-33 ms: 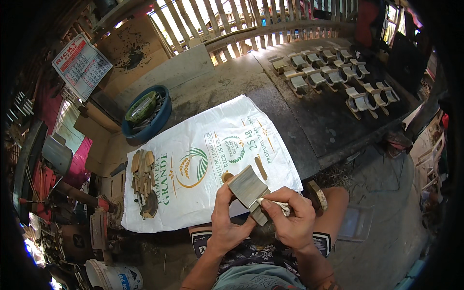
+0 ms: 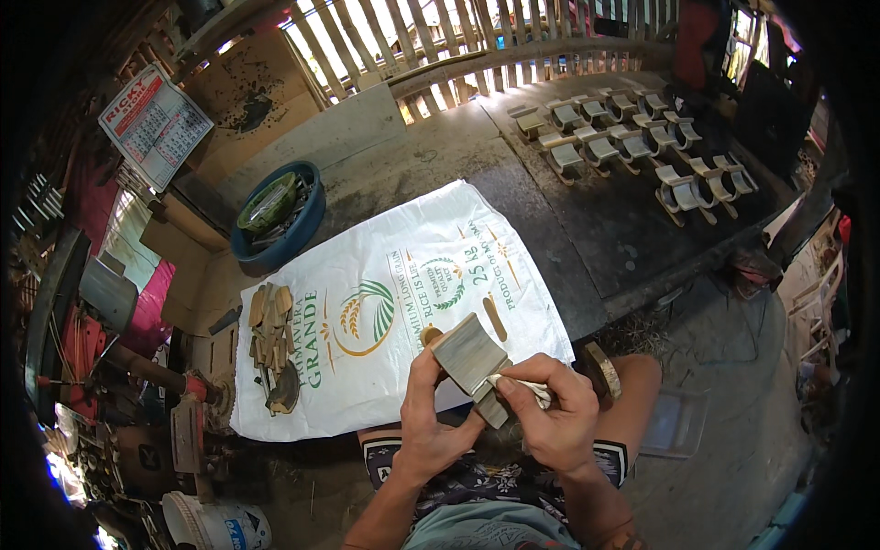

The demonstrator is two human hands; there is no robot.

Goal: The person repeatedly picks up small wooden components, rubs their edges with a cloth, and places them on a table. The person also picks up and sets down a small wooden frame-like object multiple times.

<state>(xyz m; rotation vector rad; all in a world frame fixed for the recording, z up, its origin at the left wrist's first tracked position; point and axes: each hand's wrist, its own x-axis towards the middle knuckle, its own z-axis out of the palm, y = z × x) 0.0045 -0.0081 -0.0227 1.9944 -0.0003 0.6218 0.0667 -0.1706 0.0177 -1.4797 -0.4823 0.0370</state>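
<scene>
A broad, dark wooden work table (image 2: 587,243) fills the upper middle and right of the frame; on its near side, at centre, lies a white woven plastic sack with green and gold print (image 2: 412,206); in rows at upper right stand pale, curved wooden pieces on short feet (image 2: 598,149); a round blue plastic basin (image 2: 284,249) sits at upper left of the sack, with a green bundle (image 2: 269,203) inside it; a heap of thin brown wooden slats (image 2: 269,330) rests on the sack's left end.

At lower centre, the left hand (image 2: 435,440) grips a grey-brown curved wooden block (image 2: 470,353) between thumb and fingers, tilted above the sack's near edge; the right hand (image 2: 561,422) pinches a pale folded scrap (image 2: 532,392) between thumb and forefinger, pressed to the block's lower part; it may be cloth or abrasive paper, the fingers hiding too much to tell; a flat brown wooden strip (image 2: 495,319) lies just beyond the block.

Against the earlier picture nothing visibly shifts; the handwork, I judge, stands at the same point.
</scene>
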